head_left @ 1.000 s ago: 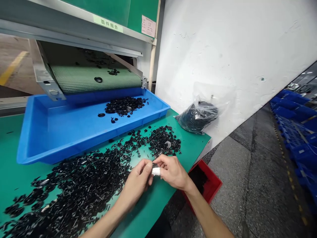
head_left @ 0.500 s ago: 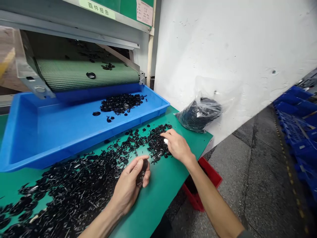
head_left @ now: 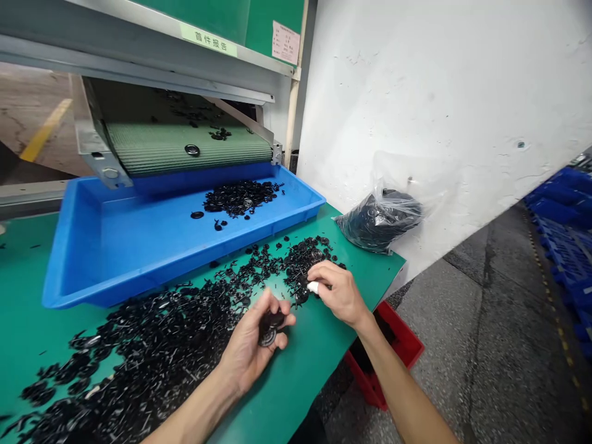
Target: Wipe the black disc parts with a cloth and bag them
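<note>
Several round black plastic parts lie in my left hand (head_left: 256,339), which curls around them above the near side of the pile. A ridged disc (head_left: 268,335) shows between the fingers. My right hand (head_left: 340,293), with a white wrapping on one finger, is closed in a pinch at the right end of the loose black parts (head_left: 171,345). Whatever its fingertips hold, if anything, is hidden. The parts, discs mixed with thin sticks, spread across the green tabletop (head_left: 263,413) from lower left to my right hand.
Behind the pile stands a blue tray (head_left: 134,228) with black parts in it, under the end of a green conveyor belt (head_left: 185,151). A clear plastic bag (head_left: 382,216) of black parts leans on the white wall. Below the table edge sits a red bin (head_left: 407,345).
My view has shifted a little left. My left hand has turned its palm up, uncovering more of the discs. The right hand's fingers have drawn inward from reaching over the pile.
</note>
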Motion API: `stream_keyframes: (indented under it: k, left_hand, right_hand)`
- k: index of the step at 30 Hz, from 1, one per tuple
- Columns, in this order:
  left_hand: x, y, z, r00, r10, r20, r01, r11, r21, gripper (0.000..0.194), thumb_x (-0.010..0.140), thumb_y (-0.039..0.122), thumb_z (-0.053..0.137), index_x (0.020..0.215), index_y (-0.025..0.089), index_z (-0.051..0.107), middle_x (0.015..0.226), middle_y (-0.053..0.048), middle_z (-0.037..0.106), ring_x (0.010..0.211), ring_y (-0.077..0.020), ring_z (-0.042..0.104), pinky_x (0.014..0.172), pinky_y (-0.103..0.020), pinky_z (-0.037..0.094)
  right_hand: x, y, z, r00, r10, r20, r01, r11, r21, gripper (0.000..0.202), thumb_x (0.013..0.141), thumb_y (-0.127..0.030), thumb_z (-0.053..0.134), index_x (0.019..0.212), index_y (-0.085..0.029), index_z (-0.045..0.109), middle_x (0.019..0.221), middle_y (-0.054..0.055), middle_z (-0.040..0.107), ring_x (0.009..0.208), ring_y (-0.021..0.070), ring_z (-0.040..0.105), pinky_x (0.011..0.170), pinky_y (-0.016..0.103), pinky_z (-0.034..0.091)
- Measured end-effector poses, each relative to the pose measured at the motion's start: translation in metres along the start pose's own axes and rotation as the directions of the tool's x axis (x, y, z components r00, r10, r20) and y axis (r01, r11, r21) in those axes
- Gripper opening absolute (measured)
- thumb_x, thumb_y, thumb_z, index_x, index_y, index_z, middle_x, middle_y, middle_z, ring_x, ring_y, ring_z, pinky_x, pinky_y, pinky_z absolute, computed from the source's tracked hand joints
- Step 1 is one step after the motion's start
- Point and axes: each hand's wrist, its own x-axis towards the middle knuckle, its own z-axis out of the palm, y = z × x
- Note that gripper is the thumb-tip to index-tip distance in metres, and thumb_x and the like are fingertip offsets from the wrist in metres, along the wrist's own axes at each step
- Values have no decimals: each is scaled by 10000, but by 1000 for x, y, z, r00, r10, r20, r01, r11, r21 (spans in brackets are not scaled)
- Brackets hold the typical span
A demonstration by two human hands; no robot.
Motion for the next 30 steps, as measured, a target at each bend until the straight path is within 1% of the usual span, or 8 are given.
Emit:
stream_keyframes:
  k: [3, 6, 11, 16, 19, 23, 27, 30]
  left_hand:
    - [2, -4, -1, 999, 5, 35, -9, 993, 114, 317, 754, 372, 759, 703, 176, 514, 697, 36, 511, 508, -53, 459, 322, -99, 291]
    - [1, -8, -1, 998, 30, 55, -40, 983, 179, 286, 767, 378, 746, 764, 167, 553, 686, 40, 496, 483, -41, 392, 324, -102, 200]
    - [-3, -14, -1, 993, 89, 78, -109, 946, 307, 260, 838, 430, 663, 846, 184, 580, 637, 52, 509, 457, -40, 310, 377, -123, 200]
    - [-5, -15, -3, 988, 145, 57, -155, 873, 462, 284, 831, 458, 657, 812, 190, 566, 565, 69, 486, 469, -53, 309, 415, -130, 224]
    - [-5, -15, -1, 980, 194, 45, -186, 807, 561, 298, 818, 482, 651, 816, 195, 570, 568, 72, 478, 475, -62, 327, 426, -144, 245]
    - [-4, -16, 0, 980, 191, 52, -185, 791, 583, 303, 813, 491, 646, 807, 200, 561, 566, 76, 473, 461, -63, 327, 425, -155, 242]
    - [-3, -15, -3, 984, 172, 37, -165, 828, 536, 299, 830, 498, 616, 829, 204, 563, 560, 80, 456, 444, -64, 300, 417, -160, 204]
    - [-4, -15, -2, 986, 155, 59, -162, 832, 530, 319, 854, 519, 569, 843, 200, 575, 566, 73, 454, 442, -71, 294, 415, -170, 195]
  right_hand:
    - [-11, -12, 9, 998, 70, 0, -69, 979, 192, 244, 743, -68, 503, 878, -187, 668, 1063, 58, 640, 936, 163, 634, 799, 274, 552]
    - [-19, -23, 19, 993, 118, -16, -109, 956, 271, 203, 747, -90, 546, 849, -187, 691, 1029, 61, 660, 904, 167, 651, 763, 270, 567]
    - [-30, -29, 30, 983, 150, -108, -122, 964, 236, 289, 745, -28, 476, 850, -190, 692, 941, 39, 657, 824, 143, 640, 706, 233, 535]
    - [-33, -33, 23, 991, 115, 69, -119, 991, 66, 467, 808, -27, 466, 1172, -254, 651, 1031, 21, 632, 863, 132, 615, 782, 248, 500]
    - [-33, -37, 17, 986, 67, 155, -75, 996, 43, 421, 822, -30, 469, 1123, -235, 680, 1057, 34, 639, 949, 152, 603, 834, 258, 473]
    - [-33, -35, 19, 976, 119, 184, -143, 982, 126, 404, 798, -39, 488, 1102, -221, 681, 1080, 37, 645, 868, 136, 611, 667, 208, 473]
    - [-34, -28, 24, 973, 199, 114, -213, 970, 119, 287, 761, -55, 516, 921, -204, 702, 837, 2, 658, 729, 117, 597, 611, 197, 461]
    - [-32, -25, 28, 943, 326, 60, -330, 912, 245, 145, 751, -98, 535, 800, -181, 644, 638, -36, 600, 538, 90, 547, 500, 185, 444]
